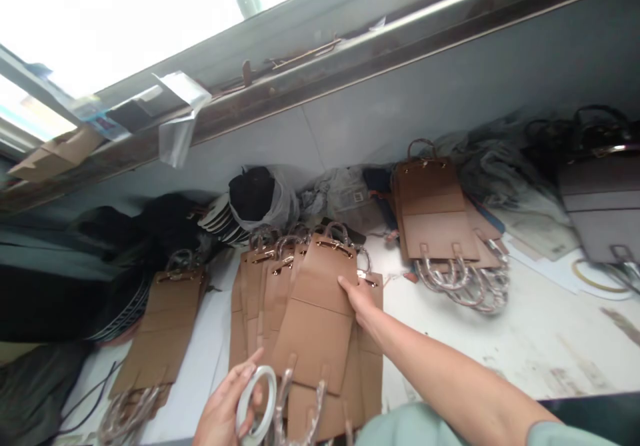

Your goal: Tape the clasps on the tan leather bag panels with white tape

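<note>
Green sleeve (pixel 563 434), left hand (pixel 223 401) clasping tape roll (pixel 271 393), right hand (pixel 359 297) pinching panel (pixel 316 319), stacked bag-pieces (pixel 371 379) beneath

The window (pixel 135 26) glares white at upper left (detail burnt out); the middle left lies dim, softly blurred.

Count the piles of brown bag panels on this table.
3: the left pile, the middle pile by the right hand, and the right pile nearer the wall. More may be hidden.
</note>
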`<state>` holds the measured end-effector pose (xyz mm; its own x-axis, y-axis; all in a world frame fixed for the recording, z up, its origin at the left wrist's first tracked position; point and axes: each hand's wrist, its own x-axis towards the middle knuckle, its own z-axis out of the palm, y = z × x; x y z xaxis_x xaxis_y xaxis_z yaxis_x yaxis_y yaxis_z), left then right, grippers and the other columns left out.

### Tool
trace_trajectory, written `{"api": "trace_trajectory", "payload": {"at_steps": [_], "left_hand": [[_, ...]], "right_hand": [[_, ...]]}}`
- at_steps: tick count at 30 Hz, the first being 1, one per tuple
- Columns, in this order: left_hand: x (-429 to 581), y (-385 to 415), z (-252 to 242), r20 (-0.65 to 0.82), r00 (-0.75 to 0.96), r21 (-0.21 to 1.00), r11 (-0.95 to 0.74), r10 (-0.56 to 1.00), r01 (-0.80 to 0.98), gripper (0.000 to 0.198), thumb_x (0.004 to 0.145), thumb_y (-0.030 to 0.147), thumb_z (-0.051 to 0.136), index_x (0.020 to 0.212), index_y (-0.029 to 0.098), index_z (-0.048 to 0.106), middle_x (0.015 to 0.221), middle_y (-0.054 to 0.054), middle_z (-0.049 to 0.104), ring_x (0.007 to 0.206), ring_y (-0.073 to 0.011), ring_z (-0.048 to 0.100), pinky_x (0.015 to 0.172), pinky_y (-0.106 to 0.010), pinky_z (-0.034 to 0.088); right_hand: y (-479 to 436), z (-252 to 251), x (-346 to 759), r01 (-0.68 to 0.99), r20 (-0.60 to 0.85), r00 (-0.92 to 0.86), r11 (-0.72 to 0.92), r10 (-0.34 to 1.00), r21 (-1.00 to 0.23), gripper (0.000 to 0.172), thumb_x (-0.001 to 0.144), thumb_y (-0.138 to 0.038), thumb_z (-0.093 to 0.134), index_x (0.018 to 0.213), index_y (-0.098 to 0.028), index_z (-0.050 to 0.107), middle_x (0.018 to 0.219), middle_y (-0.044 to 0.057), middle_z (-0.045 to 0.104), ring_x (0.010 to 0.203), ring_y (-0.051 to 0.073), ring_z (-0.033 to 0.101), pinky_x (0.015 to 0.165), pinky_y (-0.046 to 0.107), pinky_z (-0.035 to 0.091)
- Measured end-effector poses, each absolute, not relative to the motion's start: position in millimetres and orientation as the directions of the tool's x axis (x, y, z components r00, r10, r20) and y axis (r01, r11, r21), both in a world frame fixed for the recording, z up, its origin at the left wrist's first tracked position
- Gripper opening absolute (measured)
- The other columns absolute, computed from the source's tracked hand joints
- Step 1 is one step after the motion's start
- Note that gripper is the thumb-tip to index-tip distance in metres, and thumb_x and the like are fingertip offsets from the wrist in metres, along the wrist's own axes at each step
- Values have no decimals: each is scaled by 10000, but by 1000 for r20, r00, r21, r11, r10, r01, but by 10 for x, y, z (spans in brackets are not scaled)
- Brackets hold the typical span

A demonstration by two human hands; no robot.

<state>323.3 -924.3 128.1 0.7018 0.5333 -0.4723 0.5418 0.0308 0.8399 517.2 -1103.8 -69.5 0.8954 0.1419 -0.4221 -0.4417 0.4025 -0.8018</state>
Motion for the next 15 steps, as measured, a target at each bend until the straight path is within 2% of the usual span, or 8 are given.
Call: {"api": "trace_trajectory", "payload": {"at_steps": [3, 5, 8, 10, 11, 13, 15], "left_hand": [[3202, -9297, 1259, -453, 696, 838, -1, 558, 546, 648, 700, 547, 816, 1228, 189, 703, 662, -6, 599, 565, -104, 457, 445, -153, 321], [3191, -9289, 1226, -440, 693, 838, -16, 571, 545, 678, 671, 567, 825, 1216, 181, 710, 650, -7, 594, 579, -118, 475, 446, -158, 326], [3180, -9228, 1168, -462, 698, 828, -15, 546, 560, 758, 626, 609, 831, 1241, 186, 702, 645, -8, 601, 548, -125, 480, 420, -173, 304], [3179, -9209, 1142, -482, 706, 822, -11, 520, 569, 781, 620, 619, 828, 1261, 195, 692, 651, -4, 609, 508, -114, 462, 405, -183, 292], [3183, -9220, 1137, -489, 709, 820, -10, 509, 573, 778, 622, 614, 829, 1265, 199, 690, 654, -2, 611, 496, -109, 456, 403, -185, 293], [3205, -9292, 1139, -494, 713, 819, -7, 498, 573, 750, 634, 595, 832, 1257, 202, 694, 655, 4, 610, 482, -98, 444, 399, -182, 288], [3241, -9412, 1144, -507, 715, 816, 1, 482, 577, 703, 657, 569, 830, 1245, 207, 699, 658, 8, 611, 471, -83, 434, 400, -173, 282]], "right_hand": [[-11066, -564, 5198, -530, -477, 845, 506, 243, -681, 491, 718, -493, 770, 1060, -160, 655, 1050, 156, 756, 982, 315, 726, 859, 430, 598], [-11152, -452, 5150, -555, -448, 830, 558, 331, -617, 537, 671, -478, 821, 1053, -131, 673, 990, 163, 765, 921, 330, 738, 825, 452, 609], [-11386, -405, 4930, -507, -353, 860, 689, 368, -518, 618, 674, -492, 851, 1144, -135, 668, 1081, 148, 756, 993, 328, 724, 893, 457, 590], [-11576, -524, 4730, -452, -359, 885, 741, 298, -497, 628, 691, -492, 853, 1181, -150, 662, 1158, 136, 738, 1076, 322, 697, 968, 450, 554], [-11665, -624, 4636, -445, -405, 880, 727, 248, -522, 615, 679, -481, 859, 1162, -150, 672, 1166, 134, 736, 1102, 325, 686, 996, 448, 536], [-11803, -856, 4491, -476, -524, 843, 626, 122, -618, 562, 636, -452, 864, 1082, -153, 698, 1136, 130, 747, 1111, 333, 679, 1020, 443, 513], [-11870, -1049, 4422, -501, -574, 818, 514, 19, -697, 507, 624, -430, 836, 1037, -166, 707, 1101, 121, 758, 1089, 333, 686, 998, 435, 519]]}}
